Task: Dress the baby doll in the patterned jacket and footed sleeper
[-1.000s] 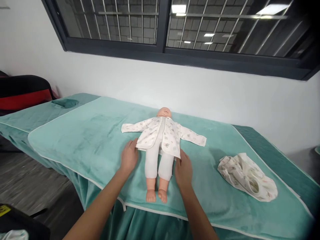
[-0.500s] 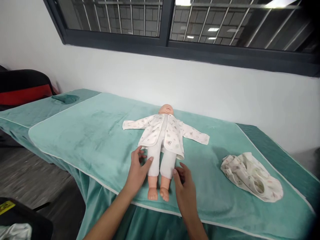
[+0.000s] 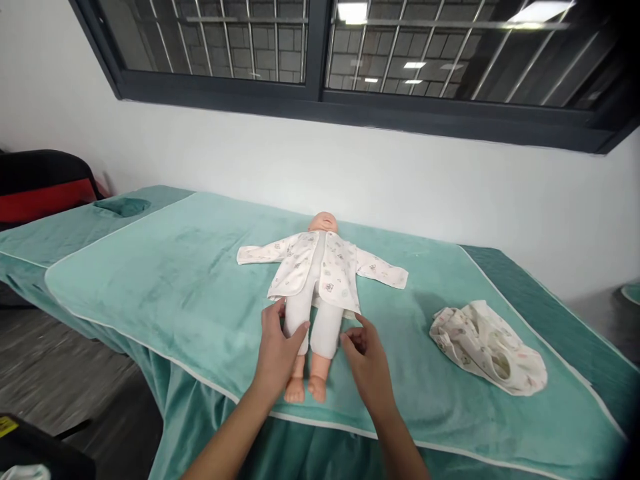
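A baby doll (image 3: 316, 293) lies on its back on a teal towel (image 3: 170, 280), head toward the wall, wearing an open printed white jacket and white leggings, feet bare. My left hand (image 3: 277, 350) rests against the doll's left-side leg, thumb across the thigh and fingers beside it. My right hand (image 3: 367, 360) sits by the other leg, fingers curled and apart, touching or just off the legging. Neither hand holds anything lifted.
A crumpled printed garment (image 3: 487, 347) lies on the towel to the right. The padded table (image 3: 560, 313) runs along a white wall under a dark window. A black and red seat (image 3: 40, 183) stands at far left. Dark floor lies below the front edge.
Both hands slid down from the jacket hem to the doll's legs and drew inward. The left thumb now lies over the thigh. The doll stayed put.
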`<move>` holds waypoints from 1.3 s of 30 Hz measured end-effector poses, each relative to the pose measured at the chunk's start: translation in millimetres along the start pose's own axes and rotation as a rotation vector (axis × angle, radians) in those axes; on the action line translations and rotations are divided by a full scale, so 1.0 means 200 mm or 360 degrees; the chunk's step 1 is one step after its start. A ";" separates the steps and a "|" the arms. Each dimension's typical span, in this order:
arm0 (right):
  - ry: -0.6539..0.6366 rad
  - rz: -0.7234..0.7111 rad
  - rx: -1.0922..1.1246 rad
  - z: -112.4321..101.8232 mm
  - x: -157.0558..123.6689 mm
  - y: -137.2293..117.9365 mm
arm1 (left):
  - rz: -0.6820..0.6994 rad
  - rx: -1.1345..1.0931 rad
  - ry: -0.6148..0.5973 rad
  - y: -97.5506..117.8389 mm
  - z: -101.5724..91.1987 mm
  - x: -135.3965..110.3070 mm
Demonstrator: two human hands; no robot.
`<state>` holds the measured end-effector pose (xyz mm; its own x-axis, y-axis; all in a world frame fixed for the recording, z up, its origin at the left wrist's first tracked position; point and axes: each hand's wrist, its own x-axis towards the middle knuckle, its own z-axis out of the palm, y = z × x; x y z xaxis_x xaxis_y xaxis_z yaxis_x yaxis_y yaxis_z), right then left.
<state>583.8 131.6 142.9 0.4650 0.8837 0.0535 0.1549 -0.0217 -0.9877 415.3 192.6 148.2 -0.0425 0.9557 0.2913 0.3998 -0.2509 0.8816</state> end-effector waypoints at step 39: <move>-0.0168 -0.0475 -0.1289 0.33 1.17 -0.40 | -0.0011 0.0136 -0.0542 0.26 0.31 1.18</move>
<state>622.2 372.0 224.8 0.2292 0.9433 0.2403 0.8488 -0.0728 -0.5237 482.4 414.9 239.4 0.2563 0.9575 0.1323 0.4766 -0.2443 0.8445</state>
